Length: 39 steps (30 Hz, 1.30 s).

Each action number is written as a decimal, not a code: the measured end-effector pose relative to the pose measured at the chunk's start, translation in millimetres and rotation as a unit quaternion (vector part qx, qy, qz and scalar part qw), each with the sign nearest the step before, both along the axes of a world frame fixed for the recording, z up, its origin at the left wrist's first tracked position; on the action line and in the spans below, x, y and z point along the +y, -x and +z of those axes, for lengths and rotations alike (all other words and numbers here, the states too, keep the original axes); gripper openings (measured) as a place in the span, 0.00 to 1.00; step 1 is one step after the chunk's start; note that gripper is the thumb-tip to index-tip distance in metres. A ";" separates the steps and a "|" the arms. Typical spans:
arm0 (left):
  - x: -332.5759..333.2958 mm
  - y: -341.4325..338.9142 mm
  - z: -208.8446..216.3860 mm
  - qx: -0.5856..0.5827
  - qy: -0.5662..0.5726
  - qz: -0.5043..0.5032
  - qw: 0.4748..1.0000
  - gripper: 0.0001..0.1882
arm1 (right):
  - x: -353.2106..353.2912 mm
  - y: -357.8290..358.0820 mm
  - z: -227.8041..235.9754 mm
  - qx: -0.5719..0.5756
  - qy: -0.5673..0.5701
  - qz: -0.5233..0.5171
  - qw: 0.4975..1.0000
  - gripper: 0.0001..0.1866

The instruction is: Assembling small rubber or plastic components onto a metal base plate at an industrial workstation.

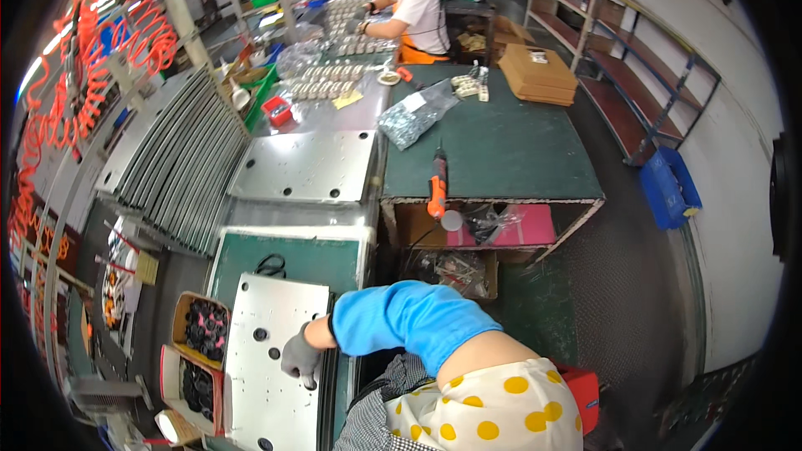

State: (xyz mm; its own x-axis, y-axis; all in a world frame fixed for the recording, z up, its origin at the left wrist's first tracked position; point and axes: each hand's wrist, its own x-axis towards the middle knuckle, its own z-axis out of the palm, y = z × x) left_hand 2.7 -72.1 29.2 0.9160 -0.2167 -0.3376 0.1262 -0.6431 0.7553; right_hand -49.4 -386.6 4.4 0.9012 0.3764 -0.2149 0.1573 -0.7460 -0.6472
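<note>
At bench edge, gloved hand point(299, 357) gripping metal plate point(271, 367) rim, plate beneath fingers

One arm is seen stretched across the lower middle of the view, bent at the elbow and covered from wrist to elbow by a blue sleeve guard point(409, 317). Which arm it is cannot be told. Its gloved hand point(301, 357) is held palm down, fingers curled downward. No second hand is seen.
</note>
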 end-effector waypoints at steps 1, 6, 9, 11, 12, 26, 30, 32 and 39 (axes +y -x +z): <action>8.0 2.7 1.5 0.001 -0.003 0.010 1.000 0.33 | -2.8 4.8 1.7 0.009 -0.021 -0.026 0.999 0.25; 44.9 9.5 -4.8 0.001 0.007 0.037 0.999 0.36 | -27.5 34.9 16.1 0.002 -0.099 -0.058 0.993 0.23; 58.4 2.3 -23.2 -0.040 0.063 0.017 0.997 0.29 | -73.3 67.9 28.2 -0.066 -0.184 -0.122 0.973 0.22; 65.7 -4.8 -35.2 -0.025 0.034 0.046 0.998 0.26 | -107.2 93.9 40.8 -0.010 -0.277 -0.271 0.922 0.17; 69.2 -4.6 -40.6 -0.045 0.036 0.061 0.996 0.28 | -119.1 103.5 48.9 -0.059 -0.413 -0.338 0.844 0.15; 67.5 2.6 -44.7 -0.087 0.070 0.069 0.991 0.26 | -183.7 118.4 131.9 -0.211 -0.693 -0.411 0.553 0.14; 74.7 3.4 -48.1 -0.108 0.045 0.050 0.992 0.26 | -163.6 94.8 138.8 -0.186 -0.542 -0.431 0.697 0.12; 78.0 1.2 -64.6 -0.162 -0.004 0.098 0.982 0.26 | -160.0 80.1 130.5 -0.155 -0.419 -0.402 0.799 0.11; 84.3 -1.1 -115.8 -0.270 -0.352 -0.107 0.890 0.12 | -128.6 22.5 56.5 -0.130 0.033 0.005 0.991 0.23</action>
State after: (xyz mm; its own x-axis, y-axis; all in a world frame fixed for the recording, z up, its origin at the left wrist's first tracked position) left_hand 3.8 12.1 -86.6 0.9491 -0.3144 0.0185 -0.3149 -0.9467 0.0683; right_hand -71.9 -515.1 60.8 0.9257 0.3782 -0.0005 0.3194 -0.7825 -0.5345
